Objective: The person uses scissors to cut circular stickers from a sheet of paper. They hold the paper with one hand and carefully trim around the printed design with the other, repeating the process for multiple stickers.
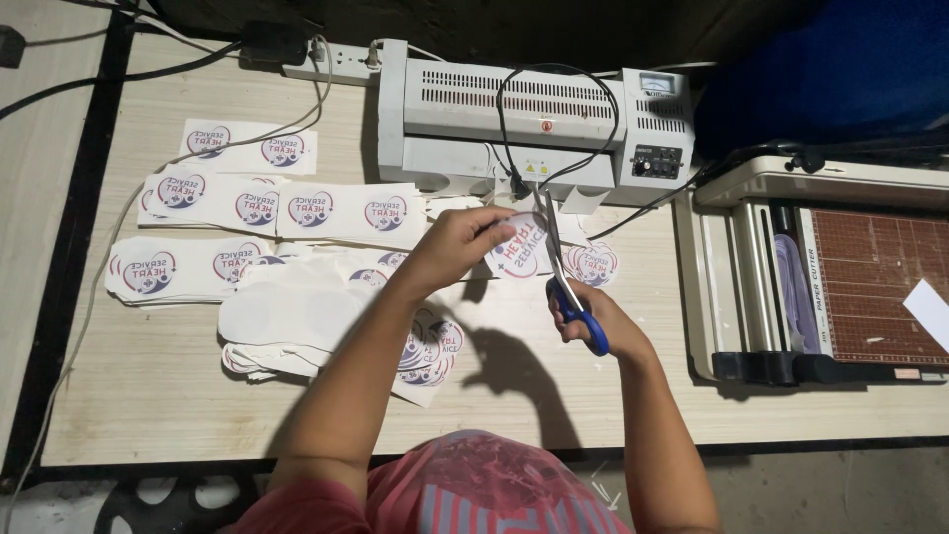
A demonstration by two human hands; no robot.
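Over a pale wooden table (148, 396), left hand (450, 247) pinching sticker (519, 247), right hand (593, 316) gripping scissors (565, 287)

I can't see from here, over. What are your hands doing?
Left hand holds round sticker. Right hand works blue-handled scissors, blades at sticker's edge. Nothing blocking.

- A pale wooden table (148, 396) fills most of the frame.
- Dark wall along the top edge.
- Grey floor (811, 494) at lower right, dimly lit.
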